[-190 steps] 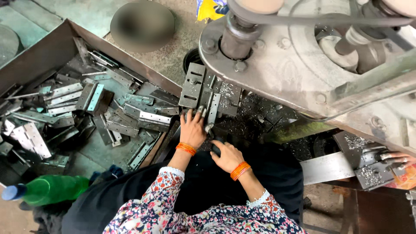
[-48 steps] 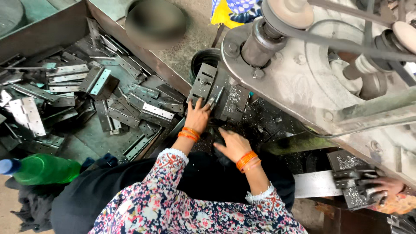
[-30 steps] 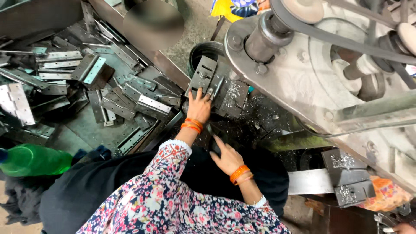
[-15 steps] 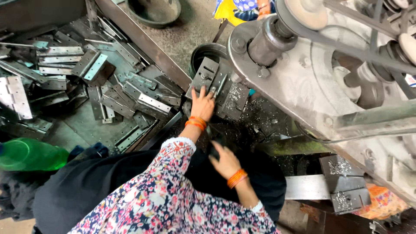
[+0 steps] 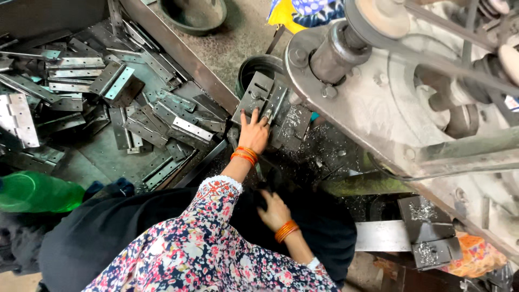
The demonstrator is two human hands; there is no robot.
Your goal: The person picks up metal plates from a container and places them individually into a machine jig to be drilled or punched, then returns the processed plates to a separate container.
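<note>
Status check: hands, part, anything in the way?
Left hand flat on metal plate at press. Right hand low on dark lap. Metal shavings around.

My right hand [image 5: 274, 210] sits low against the dark cloth on my lap, and whatever its fingers close on is too dark to make out; I cannot tell whether it grips anything. My left hand [image 5: 253, 134] covers the near end of the slotted metal plate [image 5: 258, 93], so the contact under my palm is hidden. The big machine [image 5: 378, 103] runs off the top and right edges, its belt wheel [image 5: 381, 13] cut off. The green plastic bottle [image 5: 38, 192] is clipped by the left edge. The round bowl [image 5: 195, 15] is cropped at the top. The tray of hinges [image 5: 135, 116] continues past the left edge.
</note>
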